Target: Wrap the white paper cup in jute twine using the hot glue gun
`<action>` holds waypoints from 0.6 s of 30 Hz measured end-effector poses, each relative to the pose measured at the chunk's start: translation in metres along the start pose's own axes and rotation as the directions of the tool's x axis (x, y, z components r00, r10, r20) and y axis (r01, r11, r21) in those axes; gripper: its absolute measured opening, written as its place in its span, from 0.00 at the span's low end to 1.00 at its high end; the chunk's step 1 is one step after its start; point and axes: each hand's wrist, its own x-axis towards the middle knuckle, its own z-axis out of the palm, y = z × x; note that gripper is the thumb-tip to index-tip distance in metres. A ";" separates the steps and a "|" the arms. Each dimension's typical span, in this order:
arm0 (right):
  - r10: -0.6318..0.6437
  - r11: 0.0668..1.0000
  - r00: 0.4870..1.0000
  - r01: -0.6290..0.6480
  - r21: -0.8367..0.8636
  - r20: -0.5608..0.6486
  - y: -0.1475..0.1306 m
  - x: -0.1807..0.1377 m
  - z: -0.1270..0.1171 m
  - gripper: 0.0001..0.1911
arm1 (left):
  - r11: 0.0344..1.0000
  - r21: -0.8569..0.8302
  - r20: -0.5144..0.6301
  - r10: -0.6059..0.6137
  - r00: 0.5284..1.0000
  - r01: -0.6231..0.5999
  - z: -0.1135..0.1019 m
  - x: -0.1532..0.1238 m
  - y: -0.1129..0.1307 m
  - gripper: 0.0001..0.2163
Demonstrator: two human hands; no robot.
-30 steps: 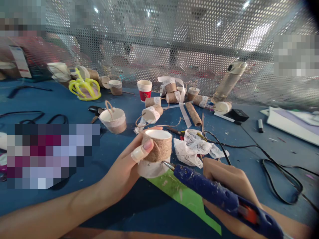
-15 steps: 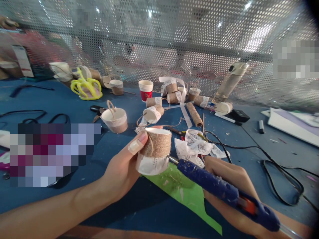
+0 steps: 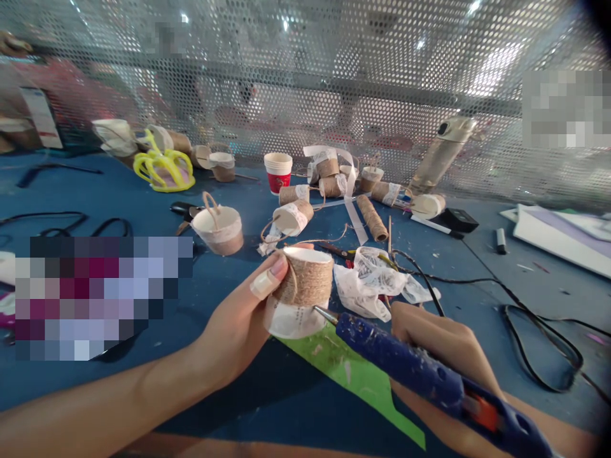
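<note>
My left hand (image 3: 238,321) is closed round a small paper cup (image 3: 300,292) whose upper part is wrapped in brown twine and whose lower part is bare white; my thumb presses on the twine. My right hand (image 3: 442,346) grips a blue hot glue gun (image 3: 429,378). Its metal nozzle touches the cup's right side, just below the twine. A green paper sheet (image 3: 356,381) lies on the blue table under the cup and gun. White lace (image 3: 377,283) is bunched just right of the cup.
Several twine-wrapped cups, one with a handle (image 3: 218,229), a red paper cup stack (image 3: 277,172), a twine spool (image 3: 371,217), a yellow crown shape (image 3: 163,168) and a beige bottle (image 3: 442,156) sit before a perforated metal screen. Black cables (image 3: 539,318) run at right; white boards (image 3: 563,238) lie far right.
The cup has turned and shifted slightly in my left hand. The glue gun nozzle stays at the cup's right side, moving a little along the edge of the twine.
</note>
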 end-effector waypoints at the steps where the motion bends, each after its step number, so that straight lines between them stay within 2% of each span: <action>1: 0.000 1.000 1.000 0.000 0.001 -0.008 0.000 0.000 0.000 0.14 | 1.000 -0.008 -0.013 -0.010 1.000 0.010 0.000 0.000 0.000 0.13; 6: 0.015 1.000 0.999 -0.016 -0.007 -0.028 -0.003 0.002 0.000 0.13 | 0.999 -0.032 -0.093 -0.044 0.995 0.042 0.001 -0.003 0.004 0.17; 18: 0.067 0.996 0.997 -0.066 0.054 -0.024 0.001 0.002 0.002 0.14 | 0.997 -0.056 -0.088 -0.060 0.994 0.056 0.002 -0.001 0.007 0.15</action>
